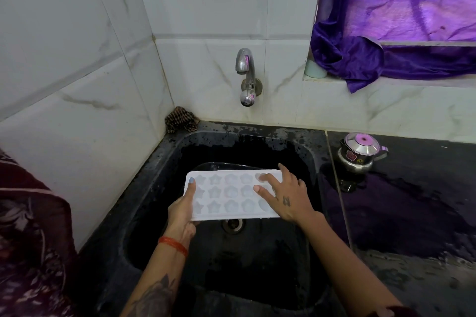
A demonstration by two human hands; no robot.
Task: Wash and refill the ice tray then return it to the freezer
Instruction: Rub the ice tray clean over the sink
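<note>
White plastic star-moulded ice tray (233, 197) over black sink (164, 162): gripped by left hand (181, 210), rubbed by flat-fingered right hand (286, 197). Washing step; next, probably opening dry chrome tap (246, 77).

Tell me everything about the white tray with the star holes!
The tray is a white, plastic-looking rectangle with three rows of small moulds, many star-shaped. It faces up, about level, held over the black sink, above the drain and below the tap, which shows no running water. The left hand grips its left end, thumb on top. The right hand rests spread fingers on its right end. Whether the moulds hold water is unclear.
</note>
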